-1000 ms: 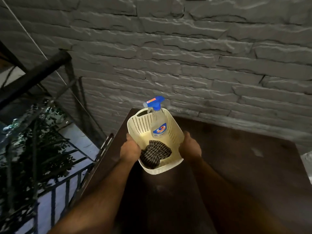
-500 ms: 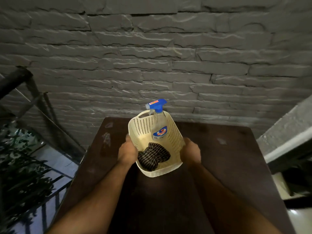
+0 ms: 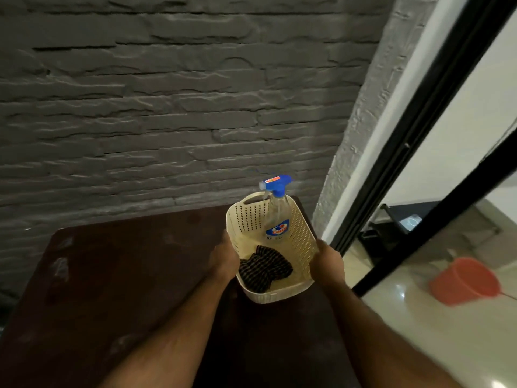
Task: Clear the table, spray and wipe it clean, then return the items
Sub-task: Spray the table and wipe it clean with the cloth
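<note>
The left hand (image 3: 225, 260) and right hand (image 3: 326, 263) gripped the basket (image 3: 303, 239) by its sides over the table (image 3: 117, 275). Inside stood 1 spray bottle (image 3: 277, 211), with 1 checked cloth (image 3: 264, 268) nearer

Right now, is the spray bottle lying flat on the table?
No, the spray bottle stands upright inside the basket, beside the cloth.

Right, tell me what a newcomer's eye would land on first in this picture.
First the cream perforated basket, gripped on its sides by the left hand and the right hand over the right part of the dark table. Inside it a spray bottle with a bright blue trigger head stands at the far end, with a dark checked cloth bunched at the near end. An orange bucket glows on the pale floor at right.
</note>
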Demonstrator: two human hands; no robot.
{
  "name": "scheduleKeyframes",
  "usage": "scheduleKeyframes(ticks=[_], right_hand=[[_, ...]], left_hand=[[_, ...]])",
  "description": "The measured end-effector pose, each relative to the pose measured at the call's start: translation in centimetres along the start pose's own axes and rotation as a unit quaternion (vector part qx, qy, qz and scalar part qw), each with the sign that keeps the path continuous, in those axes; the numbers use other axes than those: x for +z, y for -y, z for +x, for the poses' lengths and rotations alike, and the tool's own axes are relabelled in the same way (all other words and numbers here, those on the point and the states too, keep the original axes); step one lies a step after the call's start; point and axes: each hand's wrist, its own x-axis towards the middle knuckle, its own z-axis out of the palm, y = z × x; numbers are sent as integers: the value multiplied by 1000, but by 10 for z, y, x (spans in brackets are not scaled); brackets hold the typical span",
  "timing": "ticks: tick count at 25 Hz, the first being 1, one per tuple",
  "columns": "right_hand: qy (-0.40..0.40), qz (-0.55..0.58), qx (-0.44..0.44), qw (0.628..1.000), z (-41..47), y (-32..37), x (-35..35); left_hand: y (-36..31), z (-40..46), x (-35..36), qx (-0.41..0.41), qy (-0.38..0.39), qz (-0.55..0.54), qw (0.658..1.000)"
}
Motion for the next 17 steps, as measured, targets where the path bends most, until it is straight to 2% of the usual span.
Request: scheduleKeyframes(ticks=[8,17], right_hand=[[-16,21,44,999,-6,-78,-33],[10,18,56,998,-6,-89,-26]], left_hand=[[-53,-24,56,54,27,15,998],[-56,-27,64,45,40,10,998]])
